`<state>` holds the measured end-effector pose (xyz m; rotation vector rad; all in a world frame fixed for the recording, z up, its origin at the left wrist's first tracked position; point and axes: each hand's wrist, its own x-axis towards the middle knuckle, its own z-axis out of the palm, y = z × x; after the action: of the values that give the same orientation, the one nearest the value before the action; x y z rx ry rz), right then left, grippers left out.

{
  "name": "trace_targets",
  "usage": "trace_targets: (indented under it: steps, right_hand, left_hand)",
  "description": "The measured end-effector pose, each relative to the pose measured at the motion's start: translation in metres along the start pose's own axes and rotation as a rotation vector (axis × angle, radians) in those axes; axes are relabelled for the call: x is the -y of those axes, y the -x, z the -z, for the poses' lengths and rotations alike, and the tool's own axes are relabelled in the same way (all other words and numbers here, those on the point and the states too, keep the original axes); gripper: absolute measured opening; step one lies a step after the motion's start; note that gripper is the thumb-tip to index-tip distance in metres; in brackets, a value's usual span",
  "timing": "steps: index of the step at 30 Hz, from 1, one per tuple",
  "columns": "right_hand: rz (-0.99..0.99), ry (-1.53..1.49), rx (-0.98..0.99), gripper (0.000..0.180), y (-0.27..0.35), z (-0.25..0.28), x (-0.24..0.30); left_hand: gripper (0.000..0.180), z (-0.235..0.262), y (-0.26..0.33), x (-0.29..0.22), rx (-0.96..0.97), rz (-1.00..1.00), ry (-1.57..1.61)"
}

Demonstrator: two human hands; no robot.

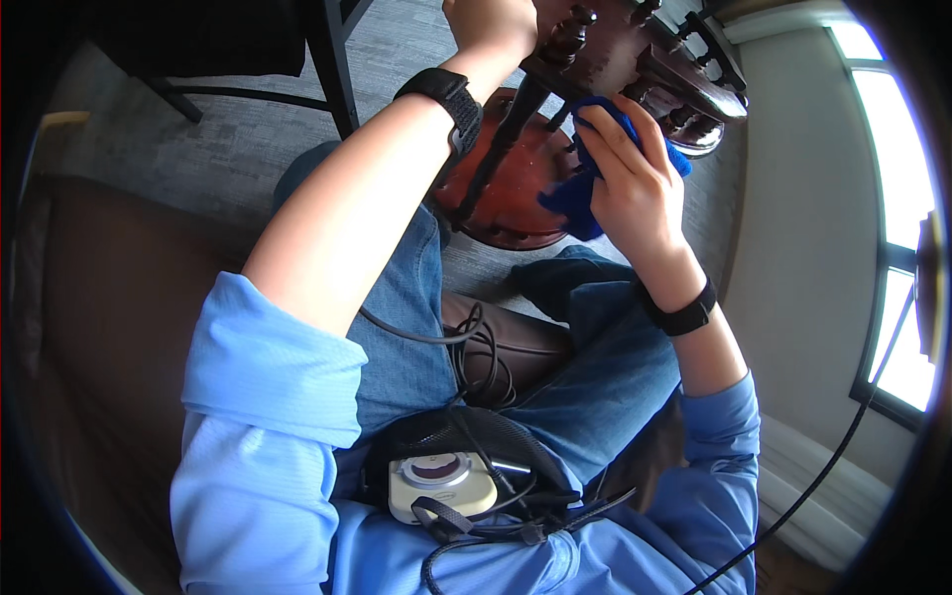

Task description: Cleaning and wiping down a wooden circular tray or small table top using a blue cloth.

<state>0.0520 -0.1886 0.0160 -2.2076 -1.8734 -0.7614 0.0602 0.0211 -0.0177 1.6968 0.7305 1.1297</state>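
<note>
A small dark wooden table (615, 50) with turned legs is tipped toward me above my lap. My left hand (493, 22) grips its frame near a turned leg at the top of the view. My right hand (630, 178) presses a blue cloth (573, 198) against the wood just under the table's rail, fingers wrapped over the cloth. The table's round reddish-brown lower shelf (516, 198) shows behind my forearms. Both wrists wear black bands.
I sit on a brown couch (109, 327) in jeans and a blue shirt. A cream-coloured device (441, 484) with black cables lies on my lap. A black chair frame (332, 59) stands on grey carpet at the top left. A white wall and bright window (902, 198) are at the right.
</note>
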Motion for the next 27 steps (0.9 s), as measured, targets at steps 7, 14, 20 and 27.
trace_targets:
  steps: [7, 14, 20, 27]
  right_hand:
    - [-0.013, -0.198, 0.009, 0.036, -0.013, -0.008, 0.006]
    - [-0.864, -0.476, -0.354, 0.032, 0.068, 0.049, -0.025]
    - [-1.051, -0.476, -0.561, 0.034, 0.081, 0.026, -0.025]
    - [-0.821, -0.263, -0.563, 0.049, 0.069, -0.021, 0.000]
  left_hand:
    - [0.060, -0.003, -0.003, 0.013, 0.019, -0.016, -0.002]
    - [0.057, -0.006, -0.007, 0.019, 0.040, -0.100, 0.121]
    - [0.060, 0.008, -0.004, 0.035, 0.085, -0.239, -0.016]
    - [0.062, 0.009, -0.007, 0.037, 0.119, -0.213, 0.039]
